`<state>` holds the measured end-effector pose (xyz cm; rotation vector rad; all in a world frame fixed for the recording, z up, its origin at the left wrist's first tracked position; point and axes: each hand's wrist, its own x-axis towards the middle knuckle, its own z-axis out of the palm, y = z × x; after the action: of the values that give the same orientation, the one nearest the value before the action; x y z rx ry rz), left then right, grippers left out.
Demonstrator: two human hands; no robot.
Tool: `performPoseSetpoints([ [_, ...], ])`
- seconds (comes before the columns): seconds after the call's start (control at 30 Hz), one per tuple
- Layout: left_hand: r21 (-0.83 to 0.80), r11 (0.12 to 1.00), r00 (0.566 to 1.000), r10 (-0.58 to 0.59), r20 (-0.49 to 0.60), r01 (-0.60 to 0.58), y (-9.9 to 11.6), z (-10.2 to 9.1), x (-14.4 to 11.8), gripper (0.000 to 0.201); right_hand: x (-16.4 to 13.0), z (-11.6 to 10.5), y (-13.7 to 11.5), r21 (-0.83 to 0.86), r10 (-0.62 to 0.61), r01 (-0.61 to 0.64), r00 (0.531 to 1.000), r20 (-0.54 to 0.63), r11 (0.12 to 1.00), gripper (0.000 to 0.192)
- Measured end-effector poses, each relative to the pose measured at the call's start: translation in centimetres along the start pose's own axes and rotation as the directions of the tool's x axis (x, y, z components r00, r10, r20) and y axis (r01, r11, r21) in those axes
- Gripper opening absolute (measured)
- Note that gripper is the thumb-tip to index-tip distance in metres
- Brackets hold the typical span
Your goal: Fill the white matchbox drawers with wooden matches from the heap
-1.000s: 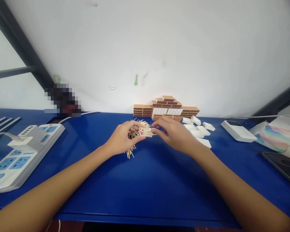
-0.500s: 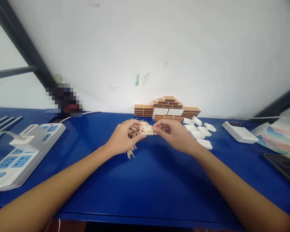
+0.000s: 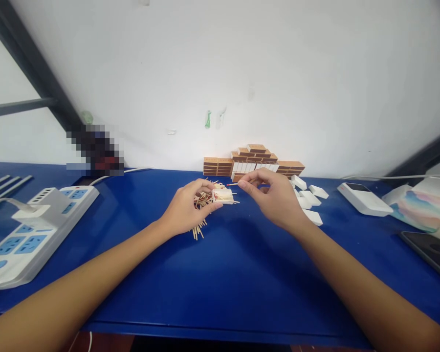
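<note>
A single matchstick point(image 3: 232, 184) lies roughly level, its long axis running left to right, red head pointing left toward the small open tray point(image 3: 223, 196). The right hand point(image 3: 275, 198) pinches its right end between thumb and forefinger tips, the other fingers curled. The left hand point(image 3: 187, 208) grips the tray, a white cardboard box filled with thin wooden sticks, just above the loose match pile point(image 3: 202, 205) on the smooth blue surface point(image 3: 220, 274).

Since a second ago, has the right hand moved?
Yes. The right hand has risen toward the stacked matchboxes at the wall, pinching a match above the tray.
</note>
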<state>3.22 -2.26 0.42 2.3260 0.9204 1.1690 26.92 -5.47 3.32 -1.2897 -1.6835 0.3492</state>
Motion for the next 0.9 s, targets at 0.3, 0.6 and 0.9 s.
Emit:
performPoseSetpoints([
  [0.3,-0.027,1.0,1.0,0.006,-0.013,-0.007,1.0,-0.1,0.0,0.035,-0.9,0.8,-1.0,-0.031,-0.145,0.15,0.98,0.139,0.988,0.014],
  [0.6,-0.011,1.0,0.999,-0.02,-0.037,0.019,0.5,0.0,0.1,0.035,-0.3,-1.2,-1.0,-0.086,-0.036,0.069,0.94,0.338,0.994,0.009],
  [0.9,0.007,1.0,1.0,-0.031,-0.001,0.031,-0.1,0.1,0.0,0.036,0.2,-1.4,-0.2,-0.265,-0.205,0.224,0.974,0.097,0.938,0.008],
])
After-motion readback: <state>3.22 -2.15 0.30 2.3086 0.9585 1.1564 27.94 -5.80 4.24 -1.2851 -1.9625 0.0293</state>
